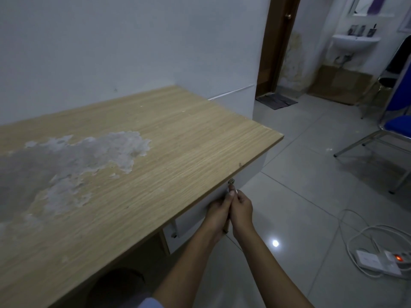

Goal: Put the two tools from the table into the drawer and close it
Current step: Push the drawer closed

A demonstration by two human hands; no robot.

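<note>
**Both hands on the drawer front, tabletop bare wood and worn patches**

So the table [178, 138] is a light wood-grain top pushed into the corner of a white wall [133, 41], with a big patch on the left where the surface layer has flaked off to grey [73, 158]. Under the near right edge sits the white drawer [193, 221], its front just below the tabletop lip. Both hands meet right there: the left hand [219, 214] is flat against the drawer front with its fingers curled loosely, and the right hand [241, 210] is beside it, touching it, thumb and fingers pinched narrow near a small metal bit [231, 181] on the front. Can't tell if it's actually gripping anything. The tools aren't visible anywhere.

Room-wise: pale tiled floor [311, 196], a power strip [382, 262] with a glowing orange switch and white cables at the near right, a blue chair [395, 125] on the right, and a brown door frame [278, 45] opening to a wall sink [354, 42] at the far end.
</note>
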